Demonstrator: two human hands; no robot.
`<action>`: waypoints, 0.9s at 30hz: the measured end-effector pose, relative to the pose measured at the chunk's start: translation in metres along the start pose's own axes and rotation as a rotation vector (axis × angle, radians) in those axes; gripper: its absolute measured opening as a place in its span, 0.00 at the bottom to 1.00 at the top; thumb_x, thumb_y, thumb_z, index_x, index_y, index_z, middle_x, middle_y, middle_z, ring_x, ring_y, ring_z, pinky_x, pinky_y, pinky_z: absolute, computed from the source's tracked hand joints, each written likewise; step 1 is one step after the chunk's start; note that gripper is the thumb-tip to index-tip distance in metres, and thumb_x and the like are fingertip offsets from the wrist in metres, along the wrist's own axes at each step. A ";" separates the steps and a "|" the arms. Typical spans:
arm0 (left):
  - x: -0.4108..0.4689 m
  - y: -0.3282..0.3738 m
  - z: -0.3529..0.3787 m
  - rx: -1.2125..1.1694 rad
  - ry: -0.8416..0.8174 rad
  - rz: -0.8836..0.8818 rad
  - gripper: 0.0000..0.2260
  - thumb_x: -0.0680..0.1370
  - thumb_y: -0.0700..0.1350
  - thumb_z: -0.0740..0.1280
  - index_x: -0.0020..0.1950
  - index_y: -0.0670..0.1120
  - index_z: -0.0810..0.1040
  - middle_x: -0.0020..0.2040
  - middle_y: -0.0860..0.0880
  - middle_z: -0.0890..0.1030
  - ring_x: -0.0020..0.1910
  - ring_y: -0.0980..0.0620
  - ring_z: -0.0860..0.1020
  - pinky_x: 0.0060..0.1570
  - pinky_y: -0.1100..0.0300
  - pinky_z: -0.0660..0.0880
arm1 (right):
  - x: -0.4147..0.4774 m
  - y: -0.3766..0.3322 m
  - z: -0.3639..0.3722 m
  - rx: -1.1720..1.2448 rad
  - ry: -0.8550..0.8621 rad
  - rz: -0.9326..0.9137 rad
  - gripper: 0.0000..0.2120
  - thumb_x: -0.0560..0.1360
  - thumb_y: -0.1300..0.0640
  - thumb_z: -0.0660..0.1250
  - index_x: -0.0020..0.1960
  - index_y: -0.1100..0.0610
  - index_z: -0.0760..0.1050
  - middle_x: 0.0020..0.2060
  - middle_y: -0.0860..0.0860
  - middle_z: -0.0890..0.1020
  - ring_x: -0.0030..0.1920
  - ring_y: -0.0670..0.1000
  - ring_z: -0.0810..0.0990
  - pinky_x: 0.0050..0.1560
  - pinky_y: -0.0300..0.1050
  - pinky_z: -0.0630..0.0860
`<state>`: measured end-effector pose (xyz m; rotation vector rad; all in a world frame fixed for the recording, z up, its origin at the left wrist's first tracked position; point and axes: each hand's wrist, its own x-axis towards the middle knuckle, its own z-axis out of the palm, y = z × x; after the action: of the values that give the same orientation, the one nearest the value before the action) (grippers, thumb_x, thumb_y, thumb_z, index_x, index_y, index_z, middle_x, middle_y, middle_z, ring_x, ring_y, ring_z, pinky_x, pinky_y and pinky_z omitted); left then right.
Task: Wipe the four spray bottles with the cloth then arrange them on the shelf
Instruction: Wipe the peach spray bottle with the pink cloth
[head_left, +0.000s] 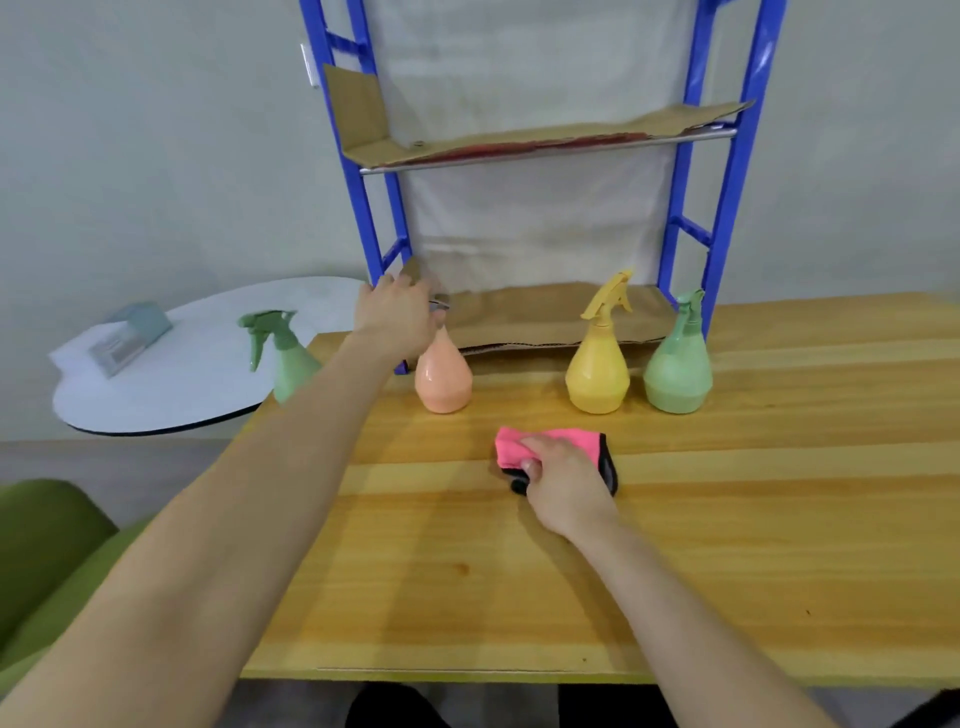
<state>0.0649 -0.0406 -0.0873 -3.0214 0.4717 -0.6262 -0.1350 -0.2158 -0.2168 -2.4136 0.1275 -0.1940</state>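
Fingers of the left hand (400, 317) curl over the upright peach pear-shaped plastic spray bottle (443, 382), nozzle hidden; right hand (563, 483) pinches the crumpled pink cloth (510, 449).

Left arm extended toward the far edge of the table (727, 519), left hand (400, 317) palm down, fingers curled over the head of the orange spray bottle (443, 382), right forearm angled inward, right hand (563, 480) mid-table, thumb and fingers pinching the pink cloth (574, 437).
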 end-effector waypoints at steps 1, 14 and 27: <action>0.001 -0.005 0.000 -0.026 -0.054 -0.010 0.13 0.84 0.54 0.63 0.61 0.47 0.78 0.57 0.44 0.82 0.55 0.41 0.79 0.51 0.47 0.74 | 0.001 0.001 -0.001 0.010 -0.006 0.011 0.20 0.88 0.59 0.59 0.78 0.50 0.74 0.73 0.51 0.79 0.72 0.54 0.77 0.70 0.45 0.71; -0.102 -0.013 -0.043 -0.691 -0.156 0.066 0.03 0.84 0.50 0.70 0.52 0.51 0.82 0.39 0.54 0.86 0.36 0.63 0.84 0.34 0.66 0.75 | -0.008 0.016 -0.028 0.421 0.070 0.144 0.15 0.88 0.49 0.61 0.72 0.43 0.78 0.57 0.43 0.85 0.62 0.51 0.82 0.60 0.49 0.75; -0.227 -0.011 -0.007 -0.929 0.015 0.100 0.08 0.86 0.42 0.69 0.64 0.51 0.82 0.45 0.55 0.87 0.42 0.53 0.88 0.51 0.50 0.83 | -0.039 -0.045 0.001 -0.075 0.160 -0.453 0.22 0.86 0.47 0.57 0.77 0.53 0.74 0.73 0.50 0.79 0.76 0.54 0.73 0.80 0.57 0.65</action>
<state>-0.1328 0.0378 -0.1673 -3.7812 1.1948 -0.5193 -0.1718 -0.1754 -0.1922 -2.4679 -0.3497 -0.5971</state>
